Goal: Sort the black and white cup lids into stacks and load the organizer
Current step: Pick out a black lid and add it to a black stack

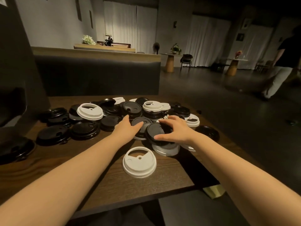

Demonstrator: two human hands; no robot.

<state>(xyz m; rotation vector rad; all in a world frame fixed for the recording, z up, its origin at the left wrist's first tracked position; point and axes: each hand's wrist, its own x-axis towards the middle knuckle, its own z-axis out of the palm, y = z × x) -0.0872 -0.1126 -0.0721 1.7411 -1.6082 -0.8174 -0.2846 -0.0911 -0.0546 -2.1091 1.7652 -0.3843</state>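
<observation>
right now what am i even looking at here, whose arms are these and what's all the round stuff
There is no machine: a camera worn on a person's head looks down at their own two bare hands. On the wooden table lies a jumbled pile of black and white cup lids. The right hand grips a black lid that sits on top of a white lid. The left hand reaches to another black lid; whether it grips it is unclear. A lone white lid lies nearest. Another person walks past at far right.
</observation>
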